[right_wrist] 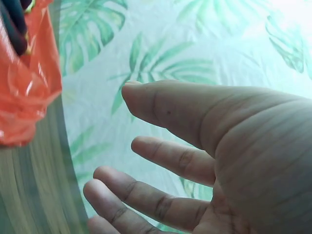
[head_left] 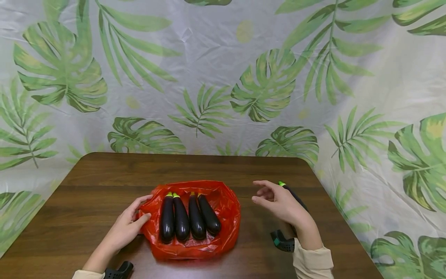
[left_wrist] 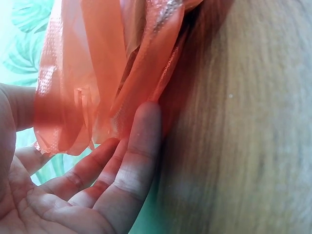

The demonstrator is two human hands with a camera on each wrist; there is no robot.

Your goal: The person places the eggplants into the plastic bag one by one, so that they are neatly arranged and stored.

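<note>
A red plastic bag (head_left: 228,228) lies wide-mouthed at the front middle of the table. Several dark purple eggplants (head_left: 181,219) are side by side inside it, their green stem ends pointing away from me. My left hand (head_left: 127,224) holds the bag's left edge; the left wrist view shows red film (left_wrist: 105,63) between thumb and fingers. To the right of the bag and apart from it, my right hand (head_left: 275,201) hovers with loosely bent fingers and nothing in them. Another eggplant (head_left: 296,197) lies beyond that hand, partly hidden by it.
The brown wooden table (head_left: 104,170) has rounded far corners. Behind it and along the right side hangs a pale leaf-patterned cloth (head_left: 209,58). Black camera mounts sit at both wrists, the right one (head_left: 282,242) low over the table.
</note>
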